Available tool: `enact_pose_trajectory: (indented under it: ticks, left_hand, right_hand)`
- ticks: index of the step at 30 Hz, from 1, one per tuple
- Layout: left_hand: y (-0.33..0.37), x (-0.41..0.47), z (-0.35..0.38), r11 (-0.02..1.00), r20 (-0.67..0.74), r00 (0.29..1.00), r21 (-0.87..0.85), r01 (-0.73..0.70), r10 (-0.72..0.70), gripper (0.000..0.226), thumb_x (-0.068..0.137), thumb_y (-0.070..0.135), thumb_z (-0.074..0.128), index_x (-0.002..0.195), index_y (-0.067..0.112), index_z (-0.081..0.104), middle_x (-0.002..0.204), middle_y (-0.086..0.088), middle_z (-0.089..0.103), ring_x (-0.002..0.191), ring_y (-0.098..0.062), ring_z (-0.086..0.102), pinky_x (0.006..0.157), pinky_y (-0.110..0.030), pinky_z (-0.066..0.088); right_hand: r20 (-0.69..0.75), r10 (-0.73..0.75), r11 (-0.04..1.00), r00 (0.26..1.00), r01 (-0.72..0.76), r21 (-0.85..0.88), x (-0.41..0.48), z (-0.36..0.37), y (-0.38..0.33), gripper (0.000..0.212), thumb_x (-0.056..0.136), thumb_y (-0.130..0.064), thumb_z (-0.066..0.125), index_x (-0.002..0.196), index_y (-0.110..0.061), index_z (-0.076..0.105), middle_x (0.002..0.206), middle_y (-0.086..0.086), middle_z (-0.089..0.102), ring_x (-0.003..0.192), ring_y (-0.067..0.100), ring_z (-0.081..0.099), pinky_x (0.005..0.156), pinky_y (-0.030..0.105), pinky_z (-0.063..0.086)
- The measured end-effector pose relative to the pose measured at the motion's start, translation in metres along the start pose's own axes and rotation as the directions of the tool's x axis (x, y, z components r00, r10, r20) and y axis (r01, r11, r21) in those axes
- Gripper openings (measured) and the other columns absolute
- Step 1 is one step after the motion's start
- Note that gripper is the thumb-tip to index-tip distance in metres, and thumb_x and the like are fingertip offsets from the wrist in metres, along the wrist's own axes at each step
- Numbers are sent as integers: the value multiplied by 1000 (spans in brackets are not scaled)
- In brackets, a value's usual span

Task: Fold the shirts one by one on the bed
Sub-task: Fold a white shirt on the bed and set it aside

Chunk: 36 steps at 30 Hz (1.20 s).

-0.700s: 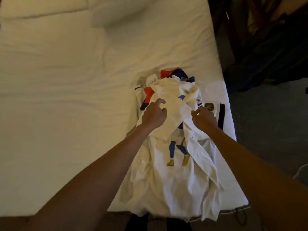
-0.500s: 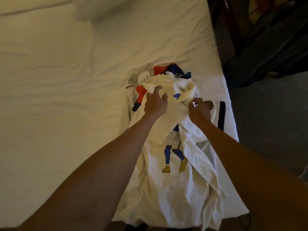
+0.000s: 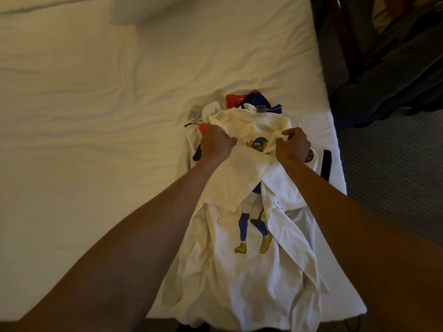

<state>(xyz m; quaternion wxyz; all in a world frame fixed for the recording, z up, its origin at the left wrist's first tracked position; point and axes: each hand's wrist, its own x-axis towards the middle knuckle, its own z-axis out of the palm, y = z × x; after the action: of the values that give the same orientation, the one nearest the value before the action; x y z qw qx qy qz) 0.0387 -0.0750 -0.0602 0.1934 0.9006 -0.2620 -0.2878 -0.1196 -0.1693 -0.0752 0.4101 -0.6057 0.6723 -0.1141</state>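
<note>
The soft, light shirt, likely limp when lifted, is being pinched at its shoulders by the curled fingers of the left hand and the right hand.

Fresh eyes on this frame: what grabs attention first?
The white shirt with a printed player in blue and gold lies crumpled at the near right corner of the bed, spilling over the near edge. Both hands grip its upper part: the left hand at one shoulder, the right hand pinching the other. Just beyond it sits a heap of red and blue clothes.
</note>
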Motion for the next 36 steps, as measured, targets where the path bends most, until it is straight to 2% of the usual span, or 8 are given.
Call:
enact_pose_trajectory:
  ticks: [3, 6, 9, 15, 21, 28, 32, 36]
  left_hand:
    - [-13, -13, -32, 982, 8, 990, -125, 138, -138, 33, 73, 18, 84, 101, 12, 68, 117, -7, 65, 102, -25, 64, 82, -35, 55]
    - [-35, -28, -73, 945, 106, 961, -184, 271, -256, 48, 75, 13, 80, 119, 14, 63, 119, -13, 64, 98, -29, 67, 80, -40, 60]
    - [-41, -57, -118, 927, 171, 964, -282, 247, -205, 5, 91, 4, 64, 89, 5, 69, 94, -13, 65, 85, -25, 65, 78, -38, 59]
    - [-35, -123, -209, 729, 206, 938, -591, 345, -278, 21, 95, 1, 47, 77, 7, 56, 102, -14, 59, 83, -26, 57, 66, -34, 50]
    - [-47, -193, -301, 502, 197, 955, -816, 286, -223, 24, 94, 11, 46, 75, 8, 60, 69, -8, 60, 68, -27, 54, 63, -31, 41]
    - [-112, -255, -429, 940, 320, 944, -290, 180, -82, 79, 58, 60, 89, 106, 1, 70, 100, -13, 73, 94, -31, 70, 84, -43, 59]
    - [-174, -297, -495, 954, 410, 884, -90, 286, -226, 74, 69, 69, 77, 110, 8, 67, 108, -10, 71, 101, -29, 66, 83, -41, 56]
    - [-253, -331, -558, 931, 159, 983, -338, 141, -91, 53, 77, 43, 82, 109, 1, 70, 109, -18, 72, 104, -34, 67, 91, -47, 56]
  right_hand:
    - [-24, 31, 991, 999, -28, 132, -14, -18, -17, 25, 93, -7, 63, 117, -10, 60, 123, 10, 63, 114, 23, 60, 84, 22, 43]
    - [56, 35, 977, 998, -46, 207, -35, -41, -33, 29, 97, -9, 56, 126, -10, 54, 121, 3, 57, 110, 16, 55, 86, 21, 44]
    - [146, 46, 969, 988, -80, 235, -61, -64, -47, 31, 97, -6, 47, 128, -9, 51, 109, 0, 51, 98, 14, 50, 80, 24, 44]
    - [220, -47, 981, 974, 4, 196, -126, -97, -83, 29, 92, -44, 60, 88, -17, 52, 76, 0, 49, 69, 12, 47, 65, 26, 40]
    - [175, -211, 963, 962, 174, 206, -206, -119, -155, 22, 92, -32, 67, 102, -15, 59, 117, 9, 62, 109, 24, 58, 94, 35, 48]
    - [190, -469, 862, 862, 400, 312, -310, -102, -257, 25, 91, -28, 70, 110, -12, 65, 115, 4, 66, 102, 16, 61, 75, 15, 50]
    - [231, -589, 796, 774, 507, 330, -378, -75, -298, 30, 90, -30, 71, 114, -14, 68, 111, 2, 68, 100, 15, 64, 82, 24, 51]
    - [230, -717, 697, 658, 678, 233, -435, -53, -333, 28, 88, -35, 71, 107, -15, 74, 103, 1, 71, 97, 14, 64, 86, 31, 50]
